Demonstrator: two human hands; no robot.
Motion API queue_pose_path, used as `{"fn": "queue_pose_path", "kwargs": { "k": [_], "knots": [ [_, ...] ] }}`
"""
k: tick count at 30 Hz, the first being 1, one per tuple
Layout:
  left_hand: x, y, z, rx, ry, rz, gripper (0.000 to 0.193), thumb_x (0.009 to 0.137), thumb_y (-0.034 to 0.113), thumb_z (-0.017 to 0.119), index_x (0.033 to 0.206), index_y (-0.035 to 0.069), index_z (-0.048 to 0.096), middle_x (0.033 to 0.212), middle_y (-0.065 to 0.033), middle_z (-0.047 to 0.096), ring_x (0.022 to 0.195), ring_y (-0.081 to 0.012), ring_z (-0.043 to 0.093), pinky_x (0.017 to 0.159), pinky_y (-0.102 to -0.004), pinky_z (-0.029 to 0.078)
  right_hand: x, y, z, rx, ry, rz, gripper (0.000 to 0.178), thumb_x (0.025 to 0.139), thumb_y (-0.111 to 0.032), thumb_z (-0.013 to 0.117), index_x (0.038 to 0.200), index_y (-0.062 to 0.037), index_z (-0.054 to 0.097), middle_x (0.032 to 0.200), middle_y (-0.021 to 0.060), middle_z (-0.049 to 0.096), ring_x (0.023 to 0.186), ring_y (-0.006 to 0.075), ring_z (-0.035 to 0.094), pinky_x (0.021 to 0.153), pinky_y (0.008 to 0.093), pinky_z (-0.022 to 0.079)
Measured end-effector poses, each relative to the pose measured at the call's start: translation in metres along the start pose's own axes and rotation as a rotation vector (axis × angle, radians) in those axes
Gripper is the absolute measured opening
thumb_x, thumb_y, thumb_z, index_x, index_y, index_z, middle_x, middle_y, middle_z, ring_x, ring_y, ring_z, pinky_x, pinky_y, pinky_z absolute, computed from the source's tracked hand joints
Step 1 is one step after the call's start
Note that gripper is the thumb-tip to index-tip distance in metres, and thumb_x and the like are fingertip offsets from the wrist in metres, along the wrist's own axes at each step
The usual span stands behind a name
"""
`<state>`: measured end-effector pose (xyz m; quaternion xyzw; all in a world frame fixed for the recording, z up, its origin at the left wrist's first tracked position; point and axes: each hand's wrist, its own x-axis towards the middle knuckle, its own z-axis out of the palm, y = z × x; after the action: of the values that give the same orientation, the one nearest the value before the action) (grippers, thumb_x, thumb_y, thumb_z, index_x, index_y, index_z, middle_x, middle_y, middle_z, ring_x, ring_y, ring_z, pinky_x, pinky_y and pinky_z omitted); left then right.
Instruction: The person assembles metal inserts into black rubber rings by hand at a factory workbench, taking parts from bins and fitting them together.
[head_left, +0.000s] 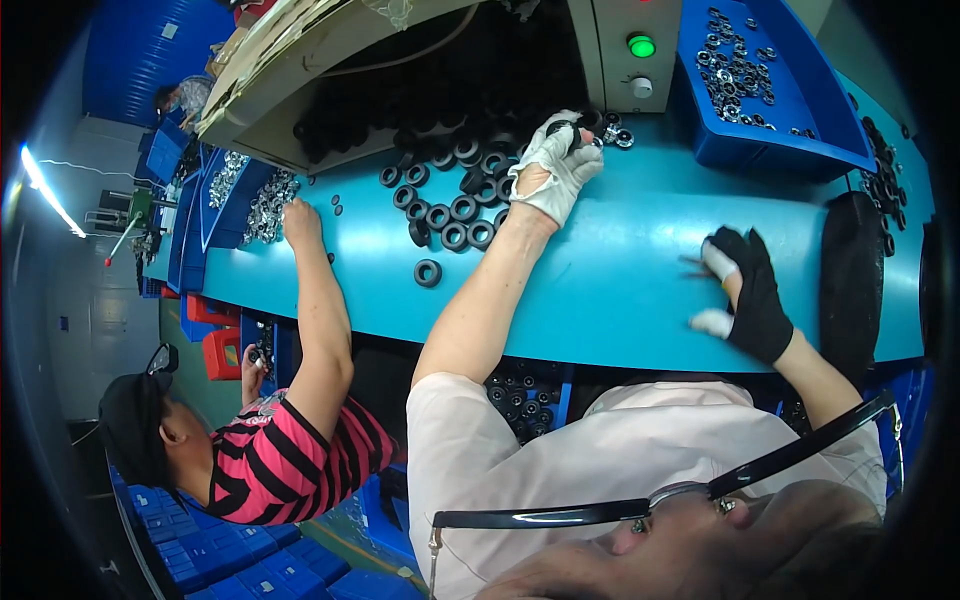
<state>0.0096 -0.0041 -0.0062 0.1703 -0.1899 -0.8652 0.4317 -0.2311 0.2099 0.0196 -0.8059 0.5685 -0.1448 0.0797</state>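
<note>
Your left hand [557, 165], in a white glove, is reaching to the right edge of a pile of black rings [463, 208] spread on the teal tabletop [620, 290]. Its fingers are closing around a small dark ring [563, 131], held at the fingertips. A few shiny metal parts [618, 136] are lying just right of that hand, beyond the pile. Your right hand [745, 290], in a black glove with pale fingertips showing, is hovering or resting well to the right of the pile; you cannot tell which. Its thumb and fingers are standing apart, and a dark blur beside them is too unclear to name. One loose ring [427, 273] is lying on the near side of the pile. Farther right than the pile, a blue tray [790, 160] is holding metal parts. Left of the pile, a co-worker in pink-and-black stripes [275, 460] is reaching toward another metal heap [268, 208].
</note>
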Motion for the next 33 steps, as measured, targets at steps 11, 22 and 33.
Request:
{"fn": "queue_pose_path", "kwargs": {
  "k": [11,22,33],
  "knots": [
    [-0.002,-0.005,0.000,0.013,-0.069,-0.046,0.024,0.087,0.005,0.056,0.109,0.006,0.049,0.087,-0.0121,0.059,0.069,-0.0224,0.064,0.059,-0.0320,0.057,-0.022,-0.019,-0.023,0.085,-0.250,-0.294,0.078,0.068,-0.054,0.067,0.124,-0.0026,0.049,0.125,0.0165,0.051,0.123,0.0338,0.043,0.106,0.0509,0.022],
    [0.000,-0.006,0.009,-0.052,0.038,-0.018,0.030,0.090,0.021,0.056,0.113,0.003,0.051,0.091,-0.0140,0.058,0.078,-0.0255,0.063,0.070,-0.0352,0.059,-0.022,-0.015,-0.002,0.720,0.078,-0.030,0.023,0.068,-0.007,0.075,0.083,-0.0066,0.059,0.083,0.0072,0.060,0.076,0.0214,0.059,0.068,0.0302,0.046],
    [0.006,-0.011,-0.001,-0.089,-0.039,0.025,0.046,0.094,0.043,0.043,0.107,0.001,0.055,0.098,-0.0162,0.057,0.088,-0.0314,0.060,0.086,-0.0479,0.050,0.125,-0.038,-0.013,1.102,-0.372,0.401,0.033,0.083,-0.015,0.059,0.113,-0.0010,0.056,0.101,0.0095,0.062,0.086,0.0205,0.059,0.075,0.0312,0.048]
  ]
}}
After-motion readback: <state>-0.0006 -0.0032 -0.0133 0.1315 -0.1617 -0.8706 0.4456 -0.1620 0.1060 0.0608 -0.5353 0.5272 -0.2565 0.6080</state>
